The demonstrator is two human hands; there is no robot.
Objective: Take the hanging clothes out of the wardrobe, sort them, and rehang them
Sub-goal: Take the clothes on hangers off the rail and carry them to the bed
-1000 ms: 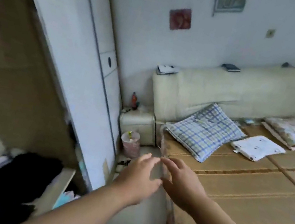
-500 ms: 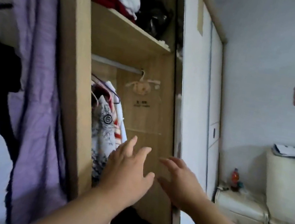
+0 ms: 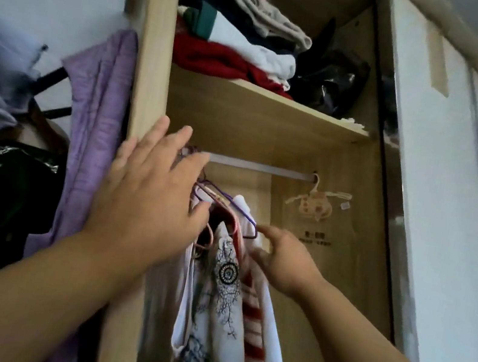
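Head view: the task looks barely begun. The hanging clothes [image 3: 226, 300], a bunch of pale printed pieces and one with red stripes, are all on their hangers [image 3: 226, 207] at the left end of the rail [image 3: 259, 167], inside the open wardrobe [image 3: 155, 70]. None of them has been lifted off, as far as this view shows.

The left hand [image 3: 148, 197] is raised in front of the hanger hooks with its fingers straight and spread wide, holding nothing. The right hand [image 3: 284, 262] reaches in lower down, with its fingers loosely extended at the shoulder of the outermost garment, just beside the tip of a purple hanger. No grip shows.

So taking the clothes out, sorting them and rehanging them all remain to be done, by my reading.

Above the rail, the shelf [image 3: 264, 102] carries folded clothes [image 3: 239, 43] and a black bag [image 3: 328, 81] (these are stacked, not hung, so probably not part of the job). A small sachet [image 3: 311, 205] dangles at the right end of the rail. A purple garment [image 3: 94, 123] hangs outside the wardrobe, against its left side.
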